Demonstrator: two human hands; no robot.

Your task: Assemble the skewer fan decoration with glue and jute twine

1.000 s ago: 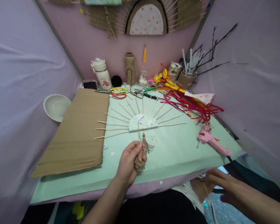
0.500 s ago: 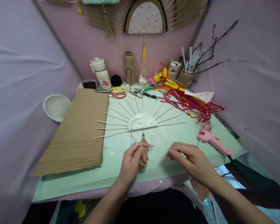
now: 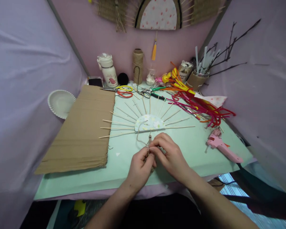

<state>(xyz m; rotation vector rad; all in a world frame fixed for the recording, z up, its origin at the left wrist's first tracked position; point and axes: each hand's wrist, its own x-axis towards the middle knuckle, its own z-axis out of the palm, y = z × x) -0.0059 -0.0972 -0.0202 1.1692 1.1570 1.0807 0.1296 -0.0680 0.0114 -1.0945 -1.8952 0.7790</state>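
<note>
Leftward, my right hand point(image 3: 171, 156) has come over to meet my left hand point(image 3: 141, 165); fingertips pinched, both grip the twine point(image 3: 138, 139), whose loose end loops over the patterned half-disc point(image 3: 152, 122). It should handle light, limp and soft, best pinched close to the working point.

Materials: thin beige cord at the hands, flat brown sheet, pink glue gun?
Thin beige cord: probably natural fibre, matte; drab, no sheen.
Flat brown sheet: likely cardboard, matte; creases, ragged edge.
Pink glue gun: apparently plastic, smooth; moulded contours.
</note>
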